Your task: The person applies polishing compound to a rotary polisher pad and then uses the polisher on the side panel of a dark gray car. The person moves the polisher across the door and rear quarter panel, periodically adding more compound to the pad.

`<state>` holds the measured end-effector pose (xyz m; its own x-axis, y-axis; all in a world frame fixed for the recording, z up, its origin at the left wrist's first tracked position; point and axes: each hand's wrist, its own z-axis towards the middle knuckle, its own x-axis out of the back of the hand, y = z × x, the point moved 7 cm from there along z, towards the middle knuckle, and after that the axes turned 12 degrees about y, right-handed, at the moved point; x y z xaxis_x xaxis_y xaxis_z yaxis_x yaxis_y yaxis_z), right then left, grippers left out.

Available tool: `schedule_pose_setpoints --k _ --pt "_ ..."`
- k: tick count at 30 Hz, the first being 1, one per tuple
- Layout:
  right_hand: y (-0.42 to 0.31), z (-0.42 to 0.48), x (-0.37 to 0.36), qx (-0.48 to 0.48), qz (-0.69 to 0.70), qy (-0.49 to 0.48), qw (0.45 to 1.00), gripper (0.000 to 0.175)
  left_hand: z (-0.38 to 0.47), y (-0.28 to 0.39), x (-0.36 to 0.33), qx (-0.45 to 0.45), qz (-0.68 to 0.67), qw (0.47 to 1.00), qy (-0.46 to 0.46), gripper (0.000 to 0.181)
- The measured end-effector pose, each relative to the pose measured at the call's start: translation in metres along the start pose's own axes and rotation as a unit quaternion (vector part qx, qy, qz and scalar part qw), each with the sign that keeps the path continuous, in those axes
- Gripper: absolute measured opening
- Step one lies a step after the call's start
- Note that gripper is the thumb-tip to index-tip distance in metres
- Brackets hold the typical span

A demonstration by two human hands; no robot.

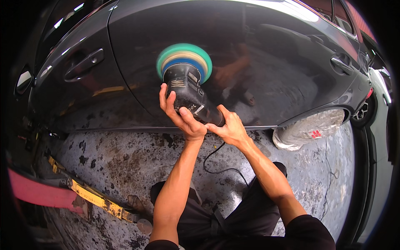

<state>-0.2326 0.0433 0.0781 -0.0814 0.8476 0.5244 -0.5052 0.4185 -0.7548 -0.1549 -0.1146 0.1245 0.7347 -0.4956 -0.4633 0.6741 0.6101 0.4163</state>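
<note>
A black electric polisher is held up against the dark grey door panel of a car. Its round green foam pad, with cream and blue layers behind it, faces the panel; its edge looks blurred. My left hand cups the polisher's body from below and from its left side, fingers spread along the housing. Around the rear end of the handle, my right hand is closed, close to my left wrist. A black cable hangs below the tool and runs towards my legs.
Car door handles are at left and right. Plastic film covers the wheel at right. A yellow lift arm and red metal beam lie low at left. The stained concrete floor bears a thin cord. Another car stands far right.
</note>
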Motion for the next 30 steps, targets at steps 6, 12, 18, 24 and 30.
schedule_pose_setpoints --k 6,12,18,24,30 --pt "0.004 -0.002 -0.001 -0.004 0.01 0.001 1.0 0.084 0.0 0.003 -0.004 -0.025 0.005 1.0 -0.013 0.048" --pt "0.006 -0.004 -0.001 -0.016 0.03 -0.002 0.999 0.084 -0.002 0.003 -0.008 -0.013 -0.021 0.999 -0.022 0.046" --pt "0.014 -0.008 -0.003 -0.025 0.057 -0.003 0.998 0.084 -0.003 0.008 -0.012 -0.038 -0.009 0.998 -0.051 0.045" --pt "0.018 -0.01 -0.002 -0.029 0.079 -0.004 0.996 0.082 -0.005 0.011 -0.017 -0.047 -0.018 0.997 -0.065 0.044" --pt "0.018 -0.013 0.002 -0.04 0.106 -0.012 0.993 0.083 -0.009 0.015 -0.023 -0.078 -0.003 0.994 -0.074 0.045"
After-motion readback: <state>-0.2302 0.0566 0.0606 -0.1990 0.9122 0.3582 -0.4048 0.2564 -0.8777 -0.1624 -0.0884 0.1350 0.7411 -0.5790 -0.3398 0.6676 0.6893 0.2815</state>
